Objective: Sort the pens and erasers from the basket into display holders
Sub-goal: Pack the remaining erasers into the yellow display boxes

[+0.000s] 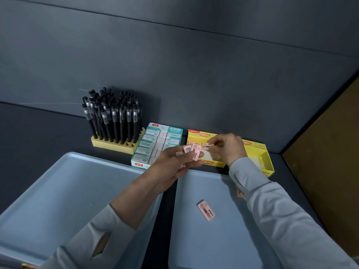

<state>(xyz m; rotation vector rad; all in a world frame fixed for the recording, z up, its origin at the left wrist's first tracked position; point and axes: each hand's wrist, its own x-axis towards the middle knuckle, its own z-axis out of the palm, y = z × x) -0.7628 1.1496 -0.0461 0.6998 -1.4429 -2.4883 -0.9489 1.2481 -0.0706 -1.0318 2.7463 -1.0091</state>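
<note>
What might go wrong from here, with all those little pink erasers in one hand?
The left hand holds several pink erasers fanned out, so one may slip and drop between the trays. The right hand pinches a single eraser above the yellow box; set down crooked, it may not lie flat. A stray eraser lies in the right blue tray and might be overlooked.

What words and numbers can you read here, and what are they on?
"M&G": red tag, left yellow box.
"4B": that box's back flap, and the pink eraser in the tray.
"30": front of the right yellow box.
Red tags on the teal box: too blurred.
Labels on the pens: too small.
</note>
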